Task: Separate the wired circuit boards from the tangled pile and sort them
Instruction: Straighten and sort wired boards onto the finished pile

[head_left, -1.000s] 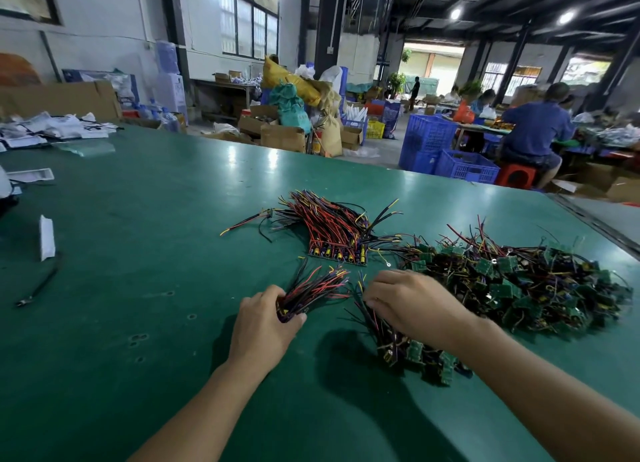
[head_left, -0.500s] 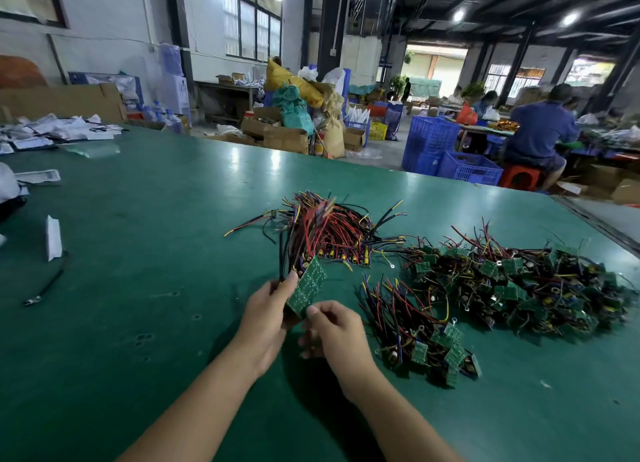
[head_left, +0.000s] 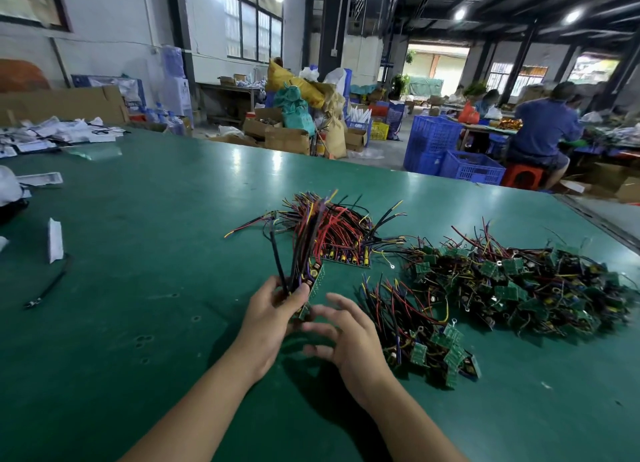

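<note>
Wired boards (head_left: 317, 281) are gripped upright in the left hand (head_left: 273, 316), wires pointing far toward the sorted stack (head_left: 349, 240), while the right hand (head_left: 349, 333) is held open just beside them.

Dim warehouse, barred windows (head_left: 252, 34), ceiling lamps (head_left: 460, 14)

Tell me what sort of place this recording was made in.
Most likely a small electronics assembly workshop: a big green worktable holds piles of wired circuit boards, blue plastic crates and cardboard boxes stand on the floor behind, and another worker sits at a far bench.
</note>
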### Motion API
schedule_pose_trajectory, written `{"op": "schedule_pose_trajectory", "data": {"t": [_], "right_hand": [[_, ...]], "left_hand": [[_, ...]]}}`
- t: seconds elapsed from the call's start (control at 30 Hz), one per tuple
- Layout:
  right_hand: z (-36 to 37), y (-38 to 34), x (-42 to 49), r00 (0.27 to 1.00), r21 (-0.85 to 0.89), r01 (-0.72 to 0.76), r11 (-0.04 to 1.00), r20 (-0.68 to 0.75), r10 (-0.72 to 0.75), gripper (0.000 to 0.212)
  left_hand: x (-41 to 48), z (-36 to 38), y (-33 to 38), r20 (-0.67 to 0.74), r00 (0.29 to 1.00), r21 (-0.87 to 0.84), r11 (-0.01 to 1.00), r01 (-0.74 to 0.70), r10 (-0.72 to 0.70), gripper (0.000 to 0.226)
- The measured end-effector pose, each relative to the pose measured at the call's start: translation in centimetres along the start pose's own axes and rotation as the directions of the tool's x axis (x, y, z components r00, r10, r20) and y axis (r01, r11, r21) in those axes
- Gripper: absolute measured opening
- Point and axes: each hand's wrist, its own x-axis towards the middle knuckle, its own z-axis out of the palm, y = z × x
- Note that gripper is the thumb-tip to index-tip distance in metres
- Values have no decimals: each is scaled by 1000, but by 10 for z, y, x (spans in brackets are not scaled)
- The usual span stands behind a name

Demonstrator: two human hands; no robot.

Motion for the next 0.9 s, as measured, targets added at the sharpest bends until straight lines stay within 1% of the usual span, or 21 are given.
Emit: {"op": "schedule_pose_trajectory", "data": {"t": [0.03,0.1,0.17,0.23,0.27,0.37,0.4,0.43,0.5,0.53,0.6,0.63,0.67,0.7,0.73,0.77,0.8,0.83,0.9], "right_hand": [[-1,-1,1,1000,20,-28,999,0,28,21],[0,-4,4,998,4,-61,998,10,61,28],[1,-4,4,998,-17,-52,999,24,52,34],[1,-3,6,1000,33,-30,999,-4,31,29],[0,-2,7,1000,63,-23,998,-17,24,26],[-5,0,9,998,95,5,995,-58,0,17],[-7,1,9,997,107,16,994,-80,-7,19],[-8,1,10,994,109,31,994,-106,-19,23],[-8,-2,12,986,93,76,993,-154,-61,32],[-9,-3,14,980,94,95,991,-181,-77,39],[-12,-4,17,970,96,127,987,-219,-104,52],[-13,-5,17,967,84,146,986,-221,-124,55],[-14,-5,18,968,68,160,985,-207,-143,56],[-16,-4,17,970,34,167,985,-185,-158,56],[-16,-4,17,975,-1,163,987,-156,-161,52],[-17,-3,16,978,-47,168,985,-120,-172,43],[-17,-2,16,978,-92,180,979,-87,-188,32],[-18,-2,15,977,-122,193,974,-68,-202,26],[-22,0,14,973,-215,219,952,-22,-229,24]], "left_hand": [[-1,-1,-2,-2,997,142,987,-75,76,20],[-2,1,-8,23,977,393,897,-202,210,15],[-6,4,-10,44,946,549,783,-290,320,23],[-8,5,-11,93,909,615,694,-374,407,33],[-8,5,-11,119,893,629,663,-405,433,34],[-6,4,-10,140,861,637,622,-456,488,41],[-6,4,-10,137,863,617,640,-458,485,47],[-7,3,-10,132,881,568,694,-443,454,56],[-10,5,-6,119,930,359,859,-366,347,64],[-10,7,-6,97,948,242,917,-318,304,61],[-6,9,-7,7,983,95,979,-183,183,44],[-5,11,-7,-16,996,41,996,-84,85,33],[-4,12,-6,-2,1000,-23,999,23,-23,22],[-4,14,-5,44,993,-89,990,110,-107,14],[-4,15,-5,84,986,-137,978,155,-144,10],[-5,16,-4,100,984,-168,972,163,-148,10],[-5,15,-2,105,985,-203,966,158,-139,15],[-5,15,1,108,986,-238,959,153,-131,21],[-5,12,6,120,985,-295,943,153,-122,28]]}}
